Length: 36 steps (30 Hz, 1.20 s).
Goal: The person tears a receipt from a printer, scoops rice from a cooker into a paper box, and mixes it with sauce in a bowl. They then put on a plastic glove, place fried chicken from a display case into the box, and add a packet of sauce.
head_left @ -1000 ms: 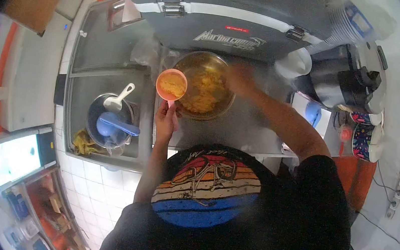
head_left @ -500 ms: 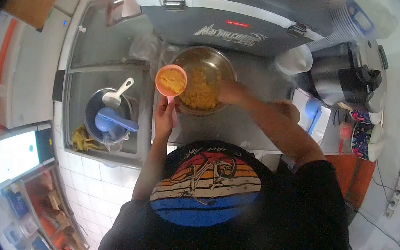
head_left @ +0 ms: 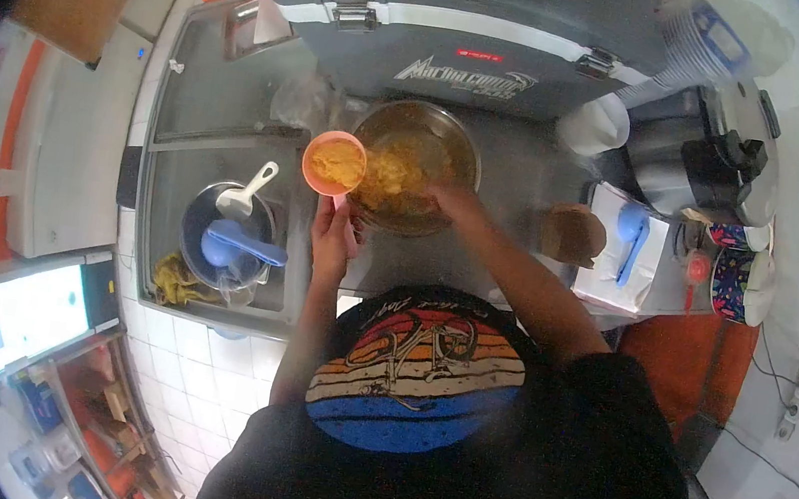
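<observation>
My left hand (head_left: 332, 233) is wrapped round the handle of a pink scoop (head_left: 353, 227), whose round cup holds yellow food (head_left: 336, 162). The cup is held over the left edge of a metal bowl (head_left: 466, 147). Inside the bowl lies more of the yellow, crumbly food (head_left: 394, 173). My right hand (head_left: 452, 201) reaches over the bowl's right side, its fingers down at the food and smeared by motion, so what they hold cannot be made out.
A sink (head_left: 286, 307) on the left has a pot (head_left: 193, 222) with a white scoop (head_left: 248, 191) and a blue ladle (head_left: 237, 244). A grey cooler box (head_left: 465, 61) stands behind the bowl. At right are a brown container (head_left: 571, 234), a blue spoon (head_left: 635, 242) and a cooker (head_left: 680, 150).
My right forearm has swung inward and lower, uncovering the brown container and the blue spoon. The scoop has shifted slightly left relative to the bowl. The whole view has moved a little.
</observation>
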Available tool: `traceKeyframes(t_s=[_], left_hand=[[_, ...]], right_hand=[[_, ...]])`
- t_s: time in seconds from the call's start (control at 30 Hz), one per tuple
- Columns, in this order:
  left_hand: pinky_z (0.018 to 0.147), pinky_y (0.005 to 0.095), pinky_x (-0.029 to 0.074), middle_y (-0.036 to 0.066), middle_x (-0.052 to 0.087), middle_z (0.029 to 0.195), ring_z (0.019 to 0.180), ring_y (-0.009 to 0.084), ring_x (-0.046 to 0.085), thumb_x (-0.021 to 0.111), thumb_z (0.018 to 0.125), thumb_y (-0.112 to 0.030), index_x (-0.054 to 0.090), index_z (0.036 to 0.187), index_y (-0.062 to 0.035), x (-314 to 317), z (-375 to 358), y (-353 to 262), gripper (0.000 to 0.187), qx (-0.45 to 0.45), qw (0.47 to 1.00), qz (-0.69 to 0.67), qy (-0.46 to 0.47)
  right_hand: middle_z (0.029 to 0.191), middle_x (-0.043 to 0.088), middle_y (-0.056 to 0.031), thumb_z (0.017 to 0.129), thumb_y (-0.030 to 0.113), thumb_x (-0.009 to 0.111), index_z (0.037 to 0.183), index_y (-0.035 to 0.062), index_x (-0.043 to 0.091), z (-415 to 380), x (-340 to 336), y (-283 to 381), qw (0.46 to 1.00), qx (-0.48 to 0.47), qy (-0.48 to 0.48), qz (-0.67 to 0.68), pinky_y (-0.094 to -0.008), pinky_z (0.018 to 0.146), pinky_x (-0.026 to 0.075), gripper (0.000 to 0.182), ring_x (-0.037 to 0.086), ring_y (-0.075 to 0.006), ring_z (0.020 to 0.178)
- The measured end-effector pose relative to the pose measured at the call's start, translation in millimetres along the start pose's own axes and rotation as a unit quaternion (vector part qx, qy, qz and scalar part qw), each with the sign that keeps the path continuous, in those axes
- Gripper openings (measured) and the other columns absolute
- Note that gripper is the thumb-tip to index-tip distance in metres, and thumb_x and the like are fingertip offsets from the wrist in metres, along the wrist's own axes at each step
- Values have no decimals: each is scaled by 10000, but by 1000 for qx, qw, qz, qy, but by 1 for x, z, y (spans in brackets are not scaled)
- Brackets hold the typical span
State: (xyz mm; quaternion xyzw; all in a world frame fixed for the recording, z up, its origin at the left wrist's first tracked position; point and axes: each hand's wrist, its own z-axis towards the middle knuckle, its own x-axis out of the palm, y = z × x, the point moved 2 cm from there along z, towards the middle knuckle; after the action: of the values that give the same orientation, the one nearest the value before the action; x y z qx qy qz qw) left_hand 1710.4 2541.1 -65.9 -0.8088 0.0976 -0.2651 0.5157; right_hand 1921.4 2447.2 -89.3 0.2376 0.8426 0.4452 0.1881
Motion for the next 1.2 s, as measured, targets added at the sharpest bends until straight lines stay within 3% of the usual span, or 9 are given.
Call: traceKeyframes(t_s=[0.17, 0.33, 0.43, 0.53, 0.63, 0.8, 1.03, 1.13, 1.2], left_hand=[[453, 256, 403, -2, 566, 809, 577, 83, 507, 498, 974, -196, 484, 1297, -77, 16, 0, -22, 344, 33, 995, 96, -8], [414, 271, 408, 22, 587, 758, 466, 111, 506, 481, 984, -344, 536, 1221, -68, 32, 16, -8, 367, -28, 967, 254, -2], [404, 281, 413, 30, 587, 738, 467, 128, 519, 487, 976, -307, 580, 1130, -60, 44, 18, 4, 306, -62, 958, 276, 39], [393, 284, 418, 33, 583, 718, 461, 131, 519, 497, 955, -232, 604, 1047, -61, 53, 19, 13, 222, -62, 967, 239, 67], [384, 281, 417, 30, 574, 700, 465, 125, 523, 494, 937, -179, 605, 1024, -61, 42, 29, 30, 184, -111, 974, 182, 74], [378, 265, 401, 18, 553, 662, 459, 115, 511, 474, 936, -156, 589, 1057, -52, 22, 31, 23, 196, -167, 972, 156, 55], [476, 247, 417, 0, 527, 671, 542, 90, 503, 496, 958, -168, 560, 1179, -37, 19, 21, -29, 265, -1, 992, 123, 14], [545, 243, 424, -7, 527, 718, 613, 85, 506, 526, 960, -188, 536, 1245, -43, 5, 29, -14, 320, 44, 997, 53, 19], [577, 246, 421, -9, 529, 751, 648, 89, 504, 542, 958, -196, 518, 1279, -48, -4, 36, -6, 355, 43, 997, 69, 4]], right_hand=[[603, 591, -33, 809, 344, 694, 764, 49, 689, -6, -37, 24, 987, -38, -40, -150, -321, 512, 408, 299, 535, -166, 523], [688, 645, -102, 882, 317, 613, 1027, 48, 700, -38, -45, 57, 956, -125, -50, -261, -370, 603, 488, 318, 621, -247, 623], [873, 661, -190, 918, 234, 530, 1232, 79, 602, -50, -26, 32, 834, -318, -35, -450, -431, 755, 511, 357, 642, -337, 838], [1045, 624, -235, 909, 153, 493, 1323, 107, 519, -79, 4, 39, 928, -191, -43, -317, -481, 867, 479, 418, 577, -394, 1032], [1082, 617, -221, 893, 167, 527, 1275, 104, 571, -67, 1, 24, 883, -260, -41, -388, -469, 857, 480, 389, 557, -390, 1068], [971, 654, -200, 895, 188, 538, 1152, 95, 651, -67, -40, 81, 921, -161, -16, -354, -475, 815, 491, 296, 622, -367, 927], [876, 679, -159, 868, 216, 563, 943, 106, 715, 55, -58, 40, 822, -248, -95, -503, -473, 723, 499, 202, 654, -330, 820], [858, 690, -111, 824, 207, 586, 891, 143, 722, 70, -21, 74, 845, -122, -16, -520, -470, 718, 495, 164, 654, -316, 815], [849, 693, -94, 812, 218, 599, 897, 163, 726, 83, -7, 51, 788, -288, -7, -545, -461, 712, 499, 162, 656, -303, 796]])
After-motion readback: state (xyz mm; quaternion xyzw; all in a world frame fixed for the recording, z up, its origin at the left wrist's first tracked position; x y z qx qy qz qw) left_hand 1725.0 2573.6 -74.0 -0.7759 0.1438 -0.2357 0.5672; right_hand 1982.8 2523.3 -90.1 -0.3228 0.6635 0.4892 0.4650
